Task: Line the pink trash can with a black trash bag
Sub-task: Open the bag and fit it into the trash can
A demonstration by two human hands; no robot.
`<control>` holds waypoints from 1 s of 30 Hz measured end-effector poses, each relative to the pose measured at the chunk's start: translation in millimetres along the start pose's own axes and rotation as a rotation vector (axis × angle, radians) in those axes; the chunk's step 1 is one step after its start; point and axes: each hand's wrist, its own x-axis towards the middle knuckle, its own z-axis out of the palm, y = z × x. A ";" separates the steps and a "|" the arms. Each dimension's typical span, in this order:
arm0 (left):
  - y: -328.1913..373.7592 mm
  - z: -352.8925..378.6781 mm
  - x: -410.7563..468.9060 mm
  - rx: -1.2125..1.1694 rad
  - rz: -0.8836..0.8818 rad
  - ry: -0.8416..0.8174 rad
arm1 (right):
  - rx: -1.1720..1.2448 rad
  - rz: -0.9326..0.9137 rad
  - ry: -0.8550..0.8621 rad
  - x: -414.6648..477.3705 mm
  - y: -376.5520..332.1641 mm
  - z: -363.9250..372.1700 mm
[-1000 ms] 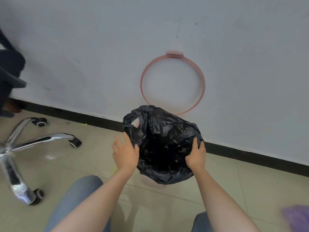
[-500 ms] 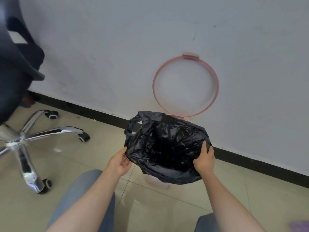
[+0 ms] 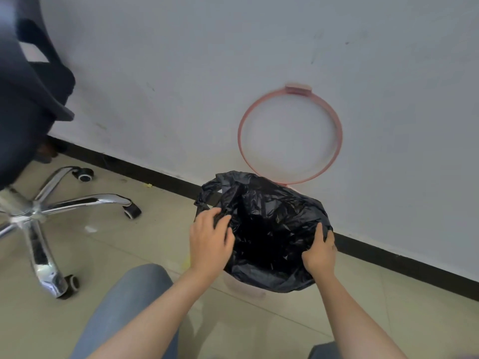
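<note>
Seating the crinkled black plastic trash bag over the pale pink plastic trash can; that looks like the step in hand. Bag mouth is spread wide and draped over the can, which stands on the beige tiled floor just beside the wall; only a sliver of the can's lower wall shows under the bag's near edge.

Left hand sits on the bag's left edge, fingers curled into the film, gripping it. Right hand is clamped on the right edge, thumb over the top. One handle loop sticks up at the far left, loose.

A thin pink plastic hoop with a hinge tab leans upright on the grey wall behind the can. Probably the clamp ring, not yet on.

Next move, my read: tuck the slack edge evenly round the rim, then drop the hoop to pin it. Chrome-legged office chair far left, well apart.
</note>
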 end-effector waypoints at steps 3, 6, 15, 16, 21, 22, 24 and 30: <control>2.8 19.4 17.8 0.208 0.071 -0.373 | 0.005 -0.001 0.004 -0.1 0.5 0.8; -4.2 34.1 38.5 0.315 0.064 -0.578 | 0.003 -0.008 0.012 0.8 1.0 1.6; -36.3 58.5 79.4 -0.202 -0.298 -0.714 | 0.006 -0.022 0.023 1.8 1.8 3.3; -38.2 59.8 80.6 -0.264 -0.369 -0.685 | 0.006 -0.022 0.024 1.9 1.6 3.6; -41.7 51.4 69.9 -0.472 -0.622 -0.626 | -0.014 -0.050 0.005 5.6 1.8 3.7; -43.0 46.2 66.3 -0.504 -0.659 -0.656 | -0.016 -0.068 -0.005 6.8 1.8 3.7; -44.9 32.5 59.8 -0.491 -0.684 -0.743 | -0.016 -0.097 -0.029 8.8 1.1 3.1; -48.2 0.0 38.3 0.207 -0.175 -0.222 | -0.015 -0.116 -0.048 9.6 -0.1 2.6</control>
